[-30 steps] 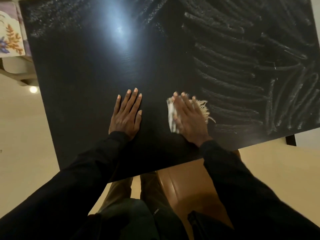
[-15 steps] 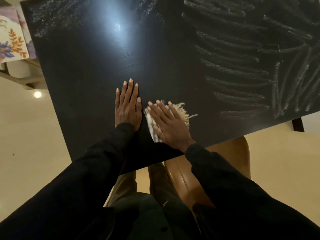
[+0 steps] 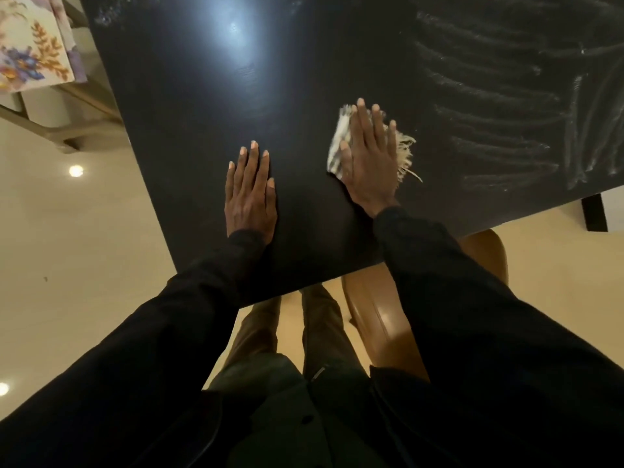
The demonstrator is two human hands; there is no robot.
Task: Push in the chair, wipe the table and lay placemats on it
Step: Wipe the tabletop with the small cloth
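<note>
Right grip [image 3: 369,157] is lying palm down on a small white cloth [image 3: 337,140], fingers straight and a bit spread, pressing it onto the black desk [image 3: 202,113] not far from the near edge. It's not curling round the cloth at all, just sitting flat on top. A frayed tan fringe [image 3: 405,153] is sticking out on the right side of that grip, and a striped white bit is showing on the left.

Left grip [image 3: 250,194] is resting flat on bare desk, released, fingers straight and close together, holding nothing. It's sitting beside the cloth but clearly apart from it, a little nearer the edge.

Pale smeary streaks [image 3: 489,123] are covering the right part of the desk, starting just right of the cloth. The left part is looking dark and glossy, with a bright glare [image 3: 233,28] shining off it.

The brown chair [image 3: 381,315] is poking out from under the near edge, right below the right sleeve, with its far part hiding under the top. The person's legs [image 3: 320,319] are standing just left of it. A flowery fabric [image 3: 30,45] is showing past the far left corner, and a black desk leg [image 3: 596,212] is standing on the cream floor [image 3: 84,248] at the right.
</note>
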